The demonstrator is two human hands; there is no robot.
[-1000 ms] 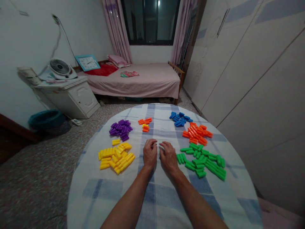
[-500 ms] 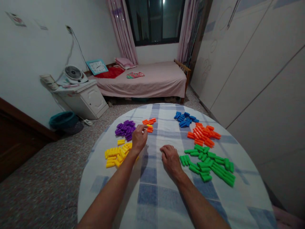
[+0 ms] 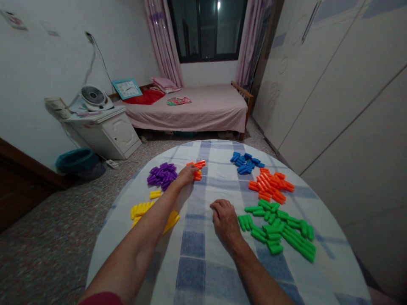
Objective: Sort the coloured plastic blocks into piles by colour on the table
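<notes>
My left hand (image 3: pixel 187 175) reaches over a small group of orange plastic sticks (image 3: pixel 199 163) at the far left of the table. Its fingers pinch a short yellow plastic stick (image 3: pixel 200 171), mostly hidden, right at the orange ones. Beneath my left forearm lies a yellow pile (image 3: pixel 141 209), partly covered; a few yellow sticks (image 3: pixel 155 194) sit just apart from it. Left of the hand is a purple pile (image 3: pixel 163 175). My right hand (image 3: pixel 225 218) rests on the cloth with fingers curled and no object showing, beside the green sticks (image 3: pixel 271 228).
A blue pile (image 3: pixel 246 163) and a larger orange pile (image 3: pixel 271 185) lie on the right side of the round table (image 3: pixel 197 271) with its checked cloth. Beyond stand a bed (image 3: pixel 203 106), a white cabinet (image 3: pixel 108 131) with a fan (image 3: pixel 94 96), and a wardrobe (image 3: pixel 343 114).
My left hand has moved slightly left and closer over the small orange group, its forearm now covering more of the yellow pile. The right hand stays in place. The view has shifted a little.
</notes>
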